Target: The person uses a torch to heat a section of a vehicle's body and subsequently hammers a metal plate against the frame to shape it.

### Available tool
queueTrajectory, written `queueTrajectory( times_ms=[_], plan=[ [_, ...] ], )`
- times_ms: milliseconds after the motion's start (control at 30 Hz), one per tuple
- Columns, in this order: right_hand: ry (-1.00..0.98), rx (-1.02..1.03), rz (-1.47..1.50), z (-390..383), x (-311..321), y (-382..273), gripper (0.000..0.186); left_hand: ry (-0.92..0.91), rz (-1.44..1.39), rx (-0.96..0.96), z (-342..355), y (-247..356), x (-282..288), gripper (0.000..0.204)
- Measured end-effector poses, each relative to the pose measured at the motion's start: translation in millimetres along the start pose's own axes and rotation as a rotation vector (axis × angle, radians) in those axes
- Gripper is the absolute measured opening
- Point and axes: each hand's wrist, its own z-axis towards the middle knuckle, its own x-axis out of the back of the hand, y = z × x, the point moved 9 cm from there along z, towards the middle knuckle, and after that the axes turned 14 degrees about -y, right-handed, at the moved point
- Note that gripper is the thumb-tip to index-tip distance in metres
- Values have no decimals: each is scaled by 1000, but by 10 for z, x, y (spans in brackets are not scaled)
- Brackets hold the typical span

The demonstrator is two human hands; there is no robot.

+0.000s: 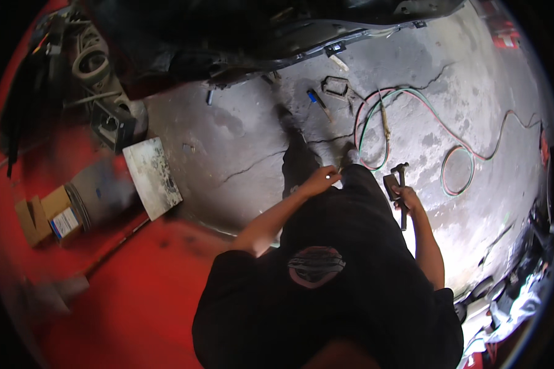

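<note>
I look down past my dark shirt and trousers at a grey concrete floor. My left hand is closed in front of my legs, with a small pale spot at its fingers that I cannot make out. My right hand grips a hammer, head up, together with a dark rectangular block. Just beyond my hands, a loop of red and green hoses lies on the floor with a brass torch.
A dark vehicle body spans the top. A blue-topped tool and metal frame lie on the floor. Left are a pale panel, cardboard box, stacked parts and red surface; clutter lines the right edge.
</note>
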Motion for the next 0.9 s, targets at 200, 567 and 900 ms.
queueTrajectory(
  times_ms=[200,567,900],
  plan=[
    [33,3,-221,86,-666,-596,27,-438,-171,267,209,-383,-175,49],
    [-225,-92,-447,809,-1507,-1120,22,-839,-184,74,139,-680,-810,33],
    [-167,-27,-731,3645,-867,-1026,23,-733,-238,410,592,-1789,-383,39]
  ],
)
